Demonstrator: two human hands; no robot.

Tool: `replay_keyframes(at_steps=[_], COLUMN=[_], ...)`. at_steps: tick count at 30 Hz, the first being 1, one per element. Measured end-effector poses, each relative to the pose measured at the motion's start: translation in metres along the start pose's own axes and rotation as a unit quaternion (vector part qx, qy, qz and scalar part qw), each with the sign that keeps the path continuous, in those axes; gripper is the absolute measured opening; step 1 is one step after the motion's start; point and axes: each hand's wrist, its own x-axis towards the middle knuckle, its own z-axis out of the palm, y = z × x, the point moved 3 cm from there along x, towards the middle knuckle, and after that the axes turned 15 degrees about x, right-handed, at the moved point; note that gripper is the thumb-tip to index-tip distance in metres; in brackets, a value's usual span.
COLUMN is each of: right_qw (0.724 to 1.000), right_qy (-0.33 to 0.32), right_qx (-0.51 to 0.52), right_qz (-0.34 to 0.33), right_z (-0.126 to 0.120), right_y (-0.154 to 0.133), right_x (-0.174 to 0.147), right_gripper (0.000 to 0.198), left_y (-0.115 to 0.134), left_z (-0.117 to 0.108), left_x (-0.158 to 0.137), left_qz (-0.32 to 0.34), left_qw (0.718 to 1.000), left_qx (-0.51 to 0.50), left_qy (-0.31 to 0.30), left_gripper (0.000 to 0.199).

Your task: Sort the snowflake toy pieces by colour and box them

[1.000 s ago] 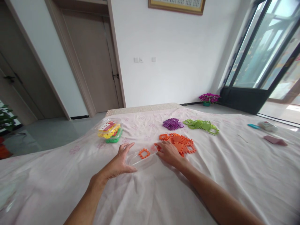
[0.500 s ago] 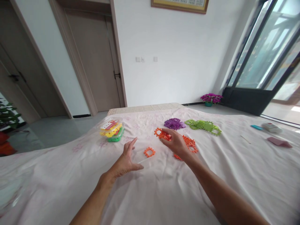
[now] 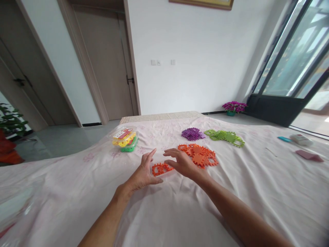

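Note:
My left hand [image 3: 144,173] is open, thumb and fingers spread, just left of some orange toothed square frame pieces [image 3: 157,169] lying on the cloth. My right hand [image 3: 183,164] hovers at the right end of these pieces, its fingertips apart from the thumb and nothing visible between them. Part of the orange pieces there is hidden by the right hand. Behind the right hand lies a heap of orange interlocking plastic pieces [image 3: 198,159], some solid squares and some hollow.
Farther back lie a purple heap of pieces [image 3: 192,134] and green pieces [image 3: 226,137]. A clear box [image 3: 125,139] with yellow and green pieces stands at the left. A pale cloth [image 3: 164,212] with folds covers the surface. At the right sits a pink item [image 3: 309,155].
My right hand has moved left and nearer from the orange heap and let go of the orange pieces it held. Orange pieces now lie together between the hands.

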Motion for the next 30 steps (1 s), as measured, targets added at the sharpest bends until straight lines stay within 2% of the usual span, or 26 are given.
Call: replay_keyframes(at_steps=[3,6,8,11,13,17,19,26,30], right_qw=[0.998,0.988,0.973,0.931,0.907,0.881,0.872,0.873,0.868], right_qy=[0.055,0.069,0.025,-0.057,-0.081,-0.088,-0.102,-0.097,-0.09], right_qx=[-0.037,-0.116,-0.175,-0.247,-0.281,-0.336,-0.35,-0.375,-0.378], right_qz=[0.009,0.073,0.146,0.261,0.302,0.322,0.328,0.296,0.308], right_z=[-0.022,-0.055,-0.077,-0.105,-0.116,-0.118,-0.112,-0.096,-0.102], right_y=[0.007,0.018,0.026,0.039,0.045,0.048,0.049,0.048,0.043], right_x=[0.002,0.0,-0.004,-0.014,-0.02,-0.024,-0.026,-0.025,-0.022], right_gripper=[0.029,0.032,0.028,0.021,0.029,0.058,0.063,0.032,0.029], left_y=[-0.002,-0.013,-0.024,-0.038,-0.042,-0.039,-0.038,-0.031,-0.029], left_z=[-0.003,-0.01,-0.016,-0.018,-0.017,-0.015,-0.015,-0.009,-0.002], left_x=[0.0,0.0,0.001,0.001,0.002,0.003,0.003,0.003,0.002], left_qz=[-0.006,-0.006,-0.01,-0.018,-0.01,0.008,0.009,0.031,0.042], left_qw=[1.0,0.999,0.997,0.997,0.997,0.996,0.996,0.997,0.997], left_qx=[0.021,0.047,0.053,0.038,0.037,0.042,0.039,0.044,0.045], left_qy=[-0.004,0.015,0.047,0.061,0.063,0.076,0.077,0.05,0.035], left_gripper=[0.112,0.104,0.098,0.095,0.092,0.087,0.086,0.083,0.085])
